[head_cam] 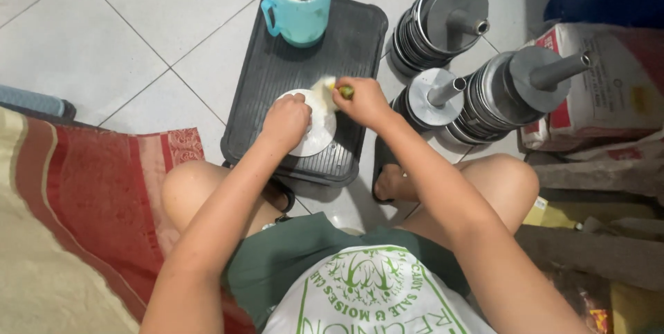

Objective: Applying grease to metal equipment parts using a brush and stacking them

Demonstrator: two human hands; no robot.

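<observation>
Your hands work a small round white mould on the black tray.

Your left hand (pixel 285 121) is curled over the mould (pixel 315 130), pressing it to the ridged tray (pixel 290 64) on the tiled floor. Your right hand (pixel 360 101) pinches a small greenish brush (pixel 345 90) with a pale dab at the mould's upper edge. A turquoise jug (pixel 297 2) stands at the tray's far end; stacked metal tube pans (pixel 484 78) sit just right.
</observation>
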